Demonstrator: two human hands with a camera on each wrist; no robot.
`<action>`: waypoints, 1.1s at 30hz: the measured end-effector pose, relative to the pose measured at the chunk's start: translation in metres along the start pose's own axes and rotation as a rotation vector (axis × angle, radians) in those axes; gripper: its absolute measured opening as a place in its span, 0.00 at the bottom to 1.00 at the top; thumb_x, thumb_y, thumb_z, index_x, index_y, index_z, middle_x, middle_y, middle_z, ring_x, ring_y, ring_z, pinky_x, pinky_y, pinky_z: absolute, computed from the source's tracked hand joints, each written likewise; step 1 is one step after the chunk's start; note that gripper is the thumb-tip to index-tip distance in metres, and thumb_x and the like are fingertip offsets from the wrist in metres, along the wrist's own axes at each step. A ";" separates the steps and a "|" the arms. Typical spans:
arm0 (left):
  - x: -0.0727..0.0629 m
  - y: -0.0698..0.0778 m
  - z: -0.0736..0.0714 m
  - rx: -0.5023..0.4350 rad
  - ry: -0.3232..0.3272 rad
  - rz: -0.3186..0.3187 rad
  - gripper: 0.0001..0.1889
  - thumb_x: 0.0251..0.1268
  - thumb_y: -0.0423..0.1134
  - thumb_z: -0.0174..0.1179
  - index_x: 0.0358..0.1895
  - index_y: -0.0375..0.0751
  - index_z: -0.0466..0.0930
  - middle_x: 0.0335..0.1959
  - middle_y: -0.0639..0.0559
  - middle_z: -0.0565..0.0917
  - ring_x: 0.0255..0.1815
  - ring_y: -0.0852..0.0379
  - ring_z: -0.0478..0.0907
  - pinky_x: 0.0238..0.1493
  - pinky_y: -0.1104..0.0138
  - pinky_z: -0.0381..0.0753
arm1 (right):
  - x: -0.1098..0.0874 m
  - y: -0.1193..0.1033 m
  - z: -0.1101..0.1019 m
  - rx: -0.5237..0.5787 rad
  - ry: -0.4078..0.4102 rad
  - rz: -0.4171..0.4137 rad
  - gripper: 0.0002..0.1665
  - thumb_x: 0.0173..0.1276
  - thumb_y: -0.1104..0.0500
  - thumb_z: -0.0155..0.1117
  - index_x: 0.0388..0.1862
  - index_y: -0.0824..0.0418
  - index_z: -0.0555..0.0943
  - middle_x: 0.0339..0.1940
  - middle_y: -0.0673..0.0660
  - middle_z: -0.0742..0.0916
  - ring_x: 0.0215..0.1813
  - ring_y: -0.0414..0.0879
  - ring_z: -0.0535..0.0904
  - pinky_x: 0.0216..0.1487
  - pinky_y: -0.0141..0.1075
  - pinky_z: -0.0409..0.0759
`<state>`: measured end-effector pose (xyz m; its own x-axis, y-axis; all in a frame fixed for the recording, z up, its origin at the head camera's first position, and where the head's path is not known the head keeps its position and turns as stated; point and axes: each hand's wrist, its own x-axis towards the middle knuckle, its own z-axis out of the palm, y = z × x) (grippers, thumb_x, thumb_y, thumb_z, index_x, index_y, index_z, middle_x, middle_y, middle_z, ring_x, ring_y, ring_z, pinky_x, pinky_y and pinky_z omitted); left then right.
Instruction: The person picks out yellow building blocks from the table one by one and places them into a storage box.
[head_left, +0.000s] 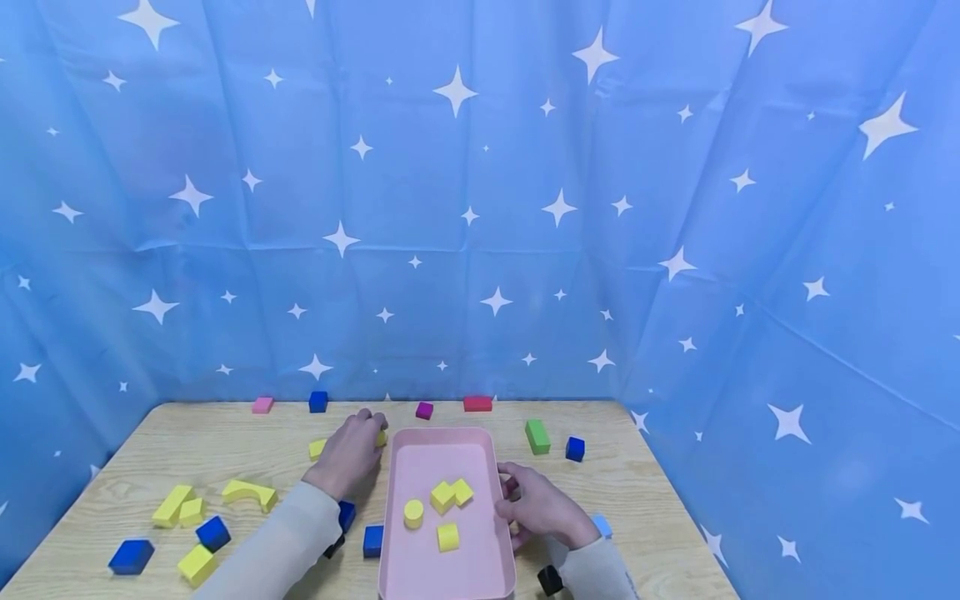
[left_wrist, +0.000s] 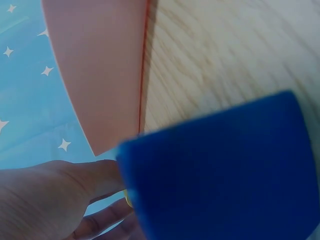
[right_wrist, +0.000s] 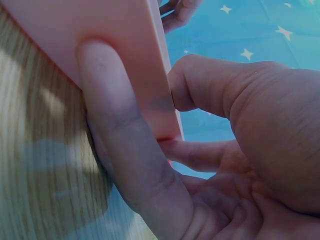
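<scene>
A pink tray [head_left: 401, 575] lies lengthwise on the table, with several yellow blocks inside, among them a cylinder [head_left: 413, 514] and a cube [head_left: 442, 497]. Just beyond its left wall, my left hand [head_left: 348, 454] pinches a small yellow block [head_left: 381, 438], mostly hidden by the fingers; a sliver of yellow shows between thumb and fingers in the left wrist view. My right hand [head_left: 543, 506] holds the tray's right side, with the thumb at the rim and fingertips against the outer wall [right_wrist: 50, 25]. A blue block [left_wrist: 225, 175] looms large before the left wrist camera.
Left of the tray lie a yellow arch [head_left: 250, 493], a long yellow block [head_left: 173, 506] and several blue blocks. Along the back edge sit a red block [head_left: 477, 404] and a magenta cube [head_left: 424, 411]. A green block [head_left: 537, 437] and a blue cube [head_left: 575, 449] lie right. Behind hangs a starred blue curtain [head_left: 405, 183].
</scene>
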<state>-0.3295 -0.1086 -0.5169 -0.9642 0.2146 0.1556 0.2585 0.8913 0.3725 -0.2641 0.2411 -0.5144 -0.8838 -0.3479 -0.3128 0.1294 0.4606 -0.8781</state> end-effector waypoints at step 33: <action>-0.006 -0.024 0.000 -0.102 0.000 0.005 0.17 0.81 0.31 0.70 0.68 0.36 0.88 0.61 0.36 0.88 0.57 0.45 0.89 0.66 0.45 0.96 | -0.002 -0.006 0.001 -0.132 0.037 -0.047 0.44 0.82 0.66 0.69 0.93 0.65 0.66 0.58 0.64 0.88 0.39 0.49 0.91 0.32 0.47 0.97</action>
<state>-0.3302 -0.1312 -0.5261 -0.9629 0.2188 0.1581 0.2680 0.8449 0.4629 -0.2622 0.2381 -0.5089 -0.9038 -0.3422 -0.2568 0.0296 0.5488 -0.8354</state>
